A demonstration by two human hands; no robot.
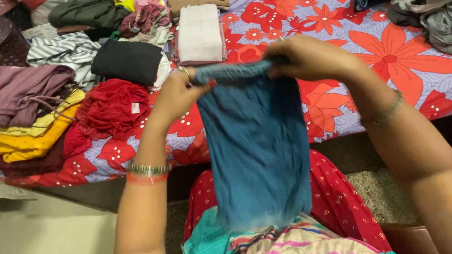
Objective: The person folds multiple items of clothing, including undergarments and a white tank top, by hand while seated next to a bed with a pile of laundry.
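- left hand (176, 93) and right hand (309, 56) each pinch a top corner of the blue cloth (258, 152), fingers clenched on its bunched upper edge.
- the cloth hangs straight down between the forearms, above the lap, in front of the bed (402, 65).
- it looks thin, soft and light, drooping limply; the top corners seem the best place to hold it.
- folded clothes (113, 100) are stacked to the left, a loose heap (447, 8) to the right.

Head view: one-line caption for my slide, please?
Both hands, left hand and right hand, hold a blue cloth up over a floral bedsheet.
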